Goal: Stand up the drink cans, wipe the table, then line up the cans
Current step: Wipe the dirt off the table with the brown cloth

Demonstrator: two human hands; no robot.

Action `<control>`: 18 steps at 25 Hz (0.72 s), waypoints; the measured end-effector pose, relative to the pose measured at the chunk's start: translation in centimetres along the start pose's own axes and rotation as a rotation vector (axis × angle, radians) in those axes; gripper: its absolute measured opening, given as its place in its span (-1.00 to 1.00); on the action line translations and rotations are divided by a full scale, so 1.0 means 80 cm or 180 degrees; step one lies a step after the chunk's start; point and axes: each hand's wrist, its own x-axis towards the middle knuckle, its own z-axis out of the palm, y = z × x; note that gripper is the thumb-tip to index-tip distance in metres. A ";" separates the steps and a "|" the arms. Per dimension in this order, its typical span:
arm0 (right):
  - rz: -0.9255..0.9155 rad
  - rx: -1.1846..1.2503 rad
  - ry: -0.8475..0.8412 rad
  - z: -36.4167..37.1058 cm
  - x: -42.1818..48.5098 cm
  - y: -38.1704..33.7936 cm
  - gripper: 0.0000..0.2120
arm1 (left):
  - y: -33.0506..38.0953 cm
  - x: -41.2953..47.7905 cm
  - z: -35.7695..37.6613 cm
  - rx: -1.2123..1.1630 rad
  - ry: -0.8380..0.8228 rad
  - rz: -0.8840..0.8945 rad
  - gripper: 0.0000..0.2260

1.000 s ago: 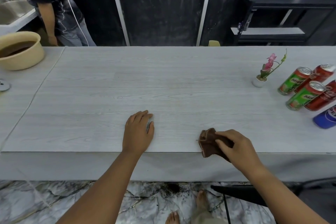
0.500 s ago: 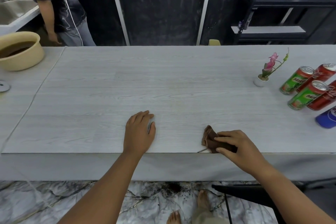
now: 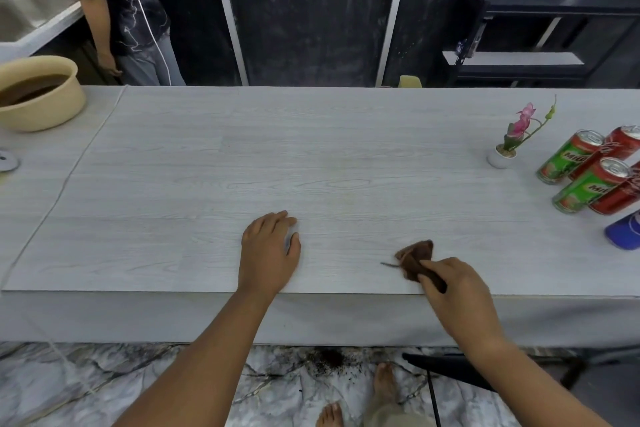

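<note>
Head view, surface: a long table (image 3: 311, 149) with a pale grey wood-grain top. Its front edge runs left to right just beyond the person's forearms.
Head view, room: dark wall panels with pale metal strips stand behind the table, and a black shelf unit (image 3: 554, 28) is at the far right. A steel sink (image 3: 27, 14) is at the far left. Another person (image 3: 131, 10) in a dark patterned shirt stands behind the far edge. The marbled floor (image 3: 69, 385) shows below, with bare feet (image 3: 384, 381) on it.
On the table, left: a tan bowl (image 3: 41, 104) of brown liquid sits at the far left, and a white cord (image 3: 69, 177) runs diagonally across the top.
On the table, right: a small white flower pot (image 3: 500, 156) with a pink bloom stands just left of the cans.
Cans: two green cans (image 3: 568, 158) (image 3: 590, 185) and two red cans (image 3: 623, 142) (image 3: 620, 196) stand bunched near the right edge, tops up. Their long axes lean toward the upper right in this wide-angle view. Each green can overlaps the red can behind it.
Blue can (image 3: 623, 229): it is nearest the front and cut off by the frame, so I cannot tell how it stands.
Cloth (image 3: 415, 258): brown and bunched, it lies on the table near the front edge. Its long axis points away from the person, and a loose thread trails to the left.
Right hand (image 3: 457, 291): its thumb and curled fingers pinch the near end of the cloth.
Left hand (image 3: 268, 251): it lies flat, palm down, fingers straight and pointing away. It holds nothing and is well apart from the cloth.
</note>
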 end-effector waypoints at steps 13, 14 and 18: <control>-0.0323 0.0169 -0.0589 0.073 0.158 -0.093 -0.67 | -0.003 0.003 -0.001 0.0061 -0.0004 0.0008 -0.70; -0.0428 0.0147 -0.0661 0.076 0.150 -0.089 -0.67 | -0.003 0.003 -0.001 0.0064 0.0003 0.0016 -0.70; -0.0669 0.0662 -0.0671 0.063 0.107 -0.071 -0.59 | -0.001 0.002 -0.004 -0.0049 -0.0006 -0.0095 -0.70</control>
